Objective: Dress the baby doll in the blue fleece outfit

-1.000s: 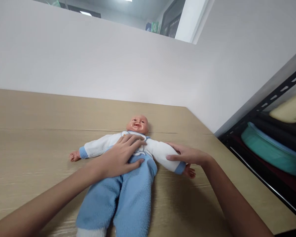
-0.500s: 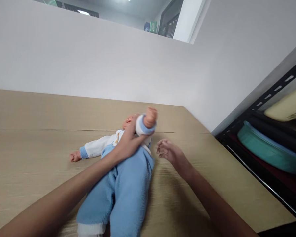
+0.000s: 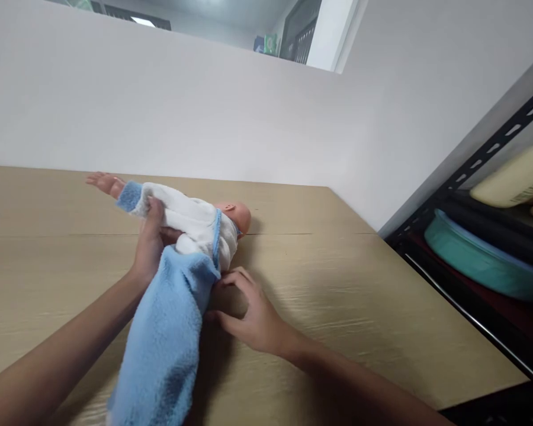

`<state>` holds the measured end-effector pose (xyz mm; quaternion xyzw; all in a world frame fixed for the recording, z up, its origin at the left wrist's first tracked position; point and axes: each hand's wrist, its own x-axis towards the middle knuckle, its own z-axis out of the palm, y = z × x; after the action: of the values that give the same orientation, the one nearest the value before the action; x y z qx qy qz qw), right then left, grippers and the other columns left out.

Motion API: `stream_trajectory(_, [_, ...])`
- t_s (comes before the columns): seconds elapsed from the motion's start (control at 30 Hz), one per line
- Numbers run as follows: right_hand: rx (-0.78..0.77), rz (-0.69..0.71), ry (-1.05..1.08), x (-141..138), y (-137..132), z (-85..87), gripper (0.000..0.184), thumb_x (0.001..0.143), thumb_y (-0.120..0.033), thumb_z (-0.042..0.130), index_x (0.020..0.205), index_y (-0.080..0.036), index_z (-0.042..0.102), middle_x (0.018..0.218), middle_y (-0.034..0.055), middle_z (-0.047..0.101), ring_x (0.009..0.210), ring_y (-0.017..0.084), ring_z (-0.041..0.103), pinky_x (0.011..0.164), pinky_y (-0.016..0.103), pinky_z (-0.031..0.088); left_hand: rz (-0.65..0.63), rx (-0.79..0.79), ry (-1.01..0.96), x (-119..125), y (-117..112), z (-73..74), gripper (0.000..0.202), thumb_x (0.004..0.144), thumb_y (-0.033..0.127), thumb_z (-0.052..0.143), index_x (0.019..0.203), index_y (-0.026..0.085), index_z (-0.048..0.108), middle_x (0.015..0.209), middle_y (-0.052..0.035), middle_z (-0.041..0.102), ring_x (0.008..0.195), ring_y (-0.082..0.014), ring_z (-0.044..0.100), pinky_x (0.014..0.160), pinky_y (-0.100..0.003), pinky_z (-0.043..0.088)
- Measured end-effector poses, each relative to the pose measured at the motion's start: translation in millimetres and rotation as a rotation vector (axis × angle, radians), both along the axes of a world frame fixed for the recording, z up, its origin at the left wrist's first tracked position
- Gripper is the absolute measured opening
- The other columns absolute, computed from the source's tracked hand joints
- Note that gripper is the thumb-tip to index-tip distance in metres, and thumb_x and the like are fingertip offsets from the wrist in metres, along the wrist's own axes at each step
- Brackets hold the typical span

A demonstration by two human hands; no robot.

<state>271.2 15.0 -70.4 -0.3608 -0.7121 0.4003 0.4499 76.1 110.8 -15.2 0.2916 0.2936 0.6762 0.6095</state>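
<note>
A baby doll [image 3: 190, 254] in a white top and light blue trousers lies rolled onto its side on a wooden table [image 3: 337, 284]. Its head [image 3: 237, 216] points away from me and one arm sticks up to the left. My left hand [image 3: 150, 245] is closed round the doll's white sleeve and upper body. My right hand [image 3: 249, 313] rests on the table against the doll's back at the waist, with its fingers spread and touching the fabric.
A white wall [image 3: 204, 118] runs along the far edge of the table. On the right stands a black metal shelf [image 3: 479, 171] with a teal round container [image 3: 484, 260] and a cream-coloured object [image 3: 510, 177] on it.
The doll was flat on its back. My left hand took its arm and pulled it over to the left, rolling the doll onto its side. My right hand let go and moved behind the doll's back.
</note>
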Motion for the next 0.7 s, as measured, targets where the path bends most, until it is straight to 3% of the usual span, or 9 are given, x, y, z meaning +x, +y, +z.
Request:
stream_trajectory(0.07, [-0.054,-0.033,0.07,-14,-2,-4.5,0.036,0.088,-0.031,0.084,0.117,-0.027,0.063,0.115,0.0025,0.068,0.112,0.023,0.064,0.104,0.042,0.05,-0.046,0.005,-0.043,-8,3,-1.4,0.058,0.097,0.072,0.065,0.119,0.019,0.074,0.087,-0.0042,0.082,0.096,-0.034,0.08,0.079,-0.04,0.071])
stream_trajectory(0.27, [-0.186,-0.079,0.293,-38,12,-14.4,0.043,0.087,-0.037,0.085,0.118,-0.027,0.056,0.097,-0.0012,0.065,0.093,0.021,0.063,0.09,0.039,0.05,-0.012,0.06,-0.107,-18,10,-3.0,0.047,0.102,0.066,0.06,0.114,0.023,0.074,0.091,-0.0018,0.083,0.103,-0.031,0.079,0.087,-0.039,0.07])
stream_trajectory(0.43, [-0.037,-0.134,0.129,-38,24,-8.0,0.021,0.093,-0.042,0.077,0.096,-0.026,0.064,0.091,-0.0004,0.057,0.09,0.021,0.056,0.086,0.038,0.046,0.004,0.06,-0.118,-26,18,-8.8,0.047,0.104,0.065,0.055,0.114,0.023,0.073,0.093,-0.0027,0.083,0.105,-0.0309,0.079,0.092,-0.04,0.068])
stream_trajectory(0.53, [0.022,-0.097,0.152,-36,23,-7.7,0.018,0.104,-0.043,0.06,0.099,-0.026,0.055,0.101,0.0018,0.057,0.098,0.021,0.056,0.093,0.039,0.046,0.05,0.054,-0.083,-34,26,-15.2,0.045,0.103,0.064,0.058,0.115,0.023,0.072,0.103,-0.0031,0.084,0.11,-0.0305,0.077,0.094,-0.04,0.067])
stream_trajectory(0.6, [-0.027,-0.087,0.205,-34,24,-10.4,0.018,0.108,-0.044,0.049,0.102,-0.028,0.045,0.095,-0.0005,0.05,0.089,0.019,0.052,0.085,0.035,0.047,0.069,0.048,-0.069,-39,30,-18.0,0.042,0.104,0.061,0.057,0.116,0.023,0.071,0.11,-0.0035,0.083,0.112,-0.0301,0.076,0.095,-0.041,0.067])
stream_trajectory(0.7, [-0.111,-0.083,0.231,-35,32,-13.9,0.022,0.108,-0.047,0.047,0.099,-0.029,0.037,0.082,-0.0051,0.038,0.07,0.016,0.04,0.066,0.03,0.04,0.043,0.017,-0.07,-44,34,-19.3,0.044,0.105,0.063,0.053,0.118,0.024,0.07,0.103,-0.0034,0.084,0.111,-0.0309,0.076,0.093,-0.043,0.067])
